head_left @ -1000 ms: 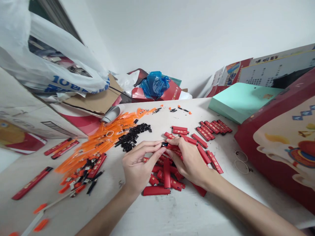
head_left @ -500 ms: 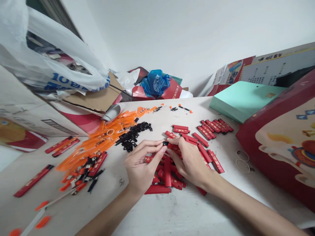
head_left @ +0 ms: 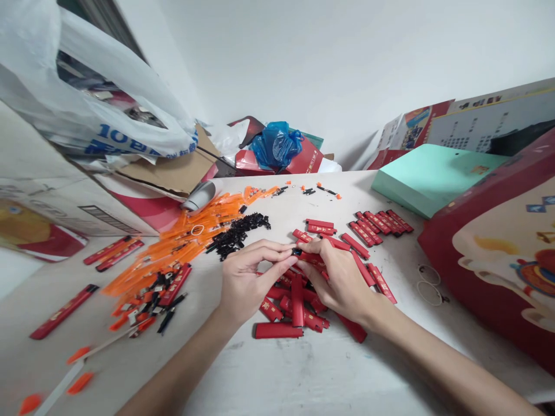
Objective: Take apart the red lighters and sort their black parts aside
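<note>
My left hand (head_left: 249,280) and my right hand (head_left: 344,283) meet fingertip to fingertip over the pile, both in a pinch. Between their tips shows a small shiny black piece (head_left: 296,252). Fingers hide most of it, so I cannot tell whether it is joined to a red case. Under and around my right hand lies a loose heap of slim red cases (head_left: 297,300) with gold lettering, some with black ends. To the left of my left hand is a mound of small black plastic parts (head_left: 236,236).
Orange plastic strips (head_left: 173,248) spread across the left of the table (head_left: 277,381). Red cases stand in a row (head_left: 381,222) at right, near two pale rings (head_left: 429,284). A mint-green box (head_left: 433,173), a large red box (head_left: 498,248) and a white plastic bag (head_left: 130,104) flank the work area.
Both hands stay pinched together around the black piece, with slight finger shifts. The whole view has moved slightly, so the surroundings sit a little further right.
</note>
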Motion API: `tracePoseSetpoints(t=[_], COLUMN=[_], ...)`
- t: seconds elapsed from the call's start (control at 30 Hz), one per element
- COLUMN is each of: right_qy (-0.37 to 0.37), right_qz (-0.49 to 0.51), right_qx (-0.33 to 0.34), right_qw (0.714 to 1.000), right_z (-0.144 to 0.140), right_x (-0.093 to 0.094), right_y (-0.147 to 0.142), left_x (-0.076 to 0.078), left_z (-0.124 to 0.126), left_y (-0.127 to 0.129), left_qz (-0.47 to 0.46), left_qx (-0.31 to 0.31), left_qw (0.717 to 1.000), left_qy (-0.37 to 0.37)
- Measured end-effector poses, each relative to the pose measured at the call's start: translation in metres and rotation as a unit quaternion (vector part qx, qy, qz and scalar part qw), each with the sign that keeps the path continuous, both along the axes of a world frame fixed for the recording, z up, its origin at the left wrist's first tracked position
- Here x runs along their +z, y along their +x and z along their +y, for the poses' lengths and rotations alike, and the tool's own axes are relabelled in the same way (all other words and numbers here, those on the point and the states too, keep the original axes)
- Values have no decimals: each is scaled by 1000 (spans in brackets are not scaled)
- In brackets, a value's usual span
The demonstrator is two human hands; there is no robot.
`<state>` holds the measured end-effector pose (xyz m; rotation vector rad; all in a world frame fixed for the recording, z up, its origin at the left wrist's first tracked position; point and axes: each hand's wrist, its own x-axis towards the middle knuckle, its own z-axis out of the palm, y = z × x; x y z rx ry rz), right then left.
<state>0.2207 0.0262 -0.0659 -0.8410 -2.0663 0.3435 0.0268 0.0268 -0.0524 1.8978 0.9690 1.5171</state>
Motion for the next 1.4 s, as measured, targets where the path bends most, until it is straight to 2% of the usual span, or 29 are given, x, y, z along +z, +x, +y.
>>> tracePoseSetpoints(t=[0.1, 0.27, 0.4, 0.5, 0.6, 0.8, 1.0, 1.07, 1.13, 1.17, 1.2, 1.23, 1.3, 1.4], right_qy=[-4, -22, -41, -46, -58, -129, -145, -155, -167, -170, -169, -167, -157, -146], right_qz=[5, 30, 58, 79, 87, 83, 81, 72, 55, 49, 46, 46, 48, 41], right_qx=[9, 20, 23, 27, 20, 17, 6, 1, -17, -32, -50, -68, -98, -115], right_qw=[1000, 999, 997, 995, 994, 988, 986, 985, 984, 984, 983, 983, 982, 982], right_z=[-1, -1, 1, 0, -1, 0, 1, 3, 6, 8, 9, 11, 14, 16], right_x=[4, 6, 6, 8, 10, 8, 6, 5, 2, 1, -1, -2, -4, -6], right_y=[2, 4, 4, 3, 2, 0, 0, 0, 1, 1, 2, 3, 5, 6], left_x=[0, 4, 7, 6, 4, 2, -4, -6, -7, -6, -5, -3, 1, 8], left_z=[-1, 0, 0, -3, -3, 4, -1, 0, 6, 10, 15, 20, 30, 39], left_y=[0, 1, 4, 5, 6, 3, 9, 8, 1, -5, -12, -21, -39, -61], left_qz=[-29, -93, -112, -114, -118, -102, -108, -72, 18, 78, 141, 206, 344, 460], left_qx=[-8, -63, -45, -27, -32, -38, -44, -51, -40, -18, 32, 97, 193, 260], left_qw=[999, 982, 968, 967, 967, 965, 965, 969, 976, 978, 975, 964, 914, 845], left_qy=[-37, -155, -218, -226, -223, -237, -233, -232, -213, -192, -167, -139, -90, -86])
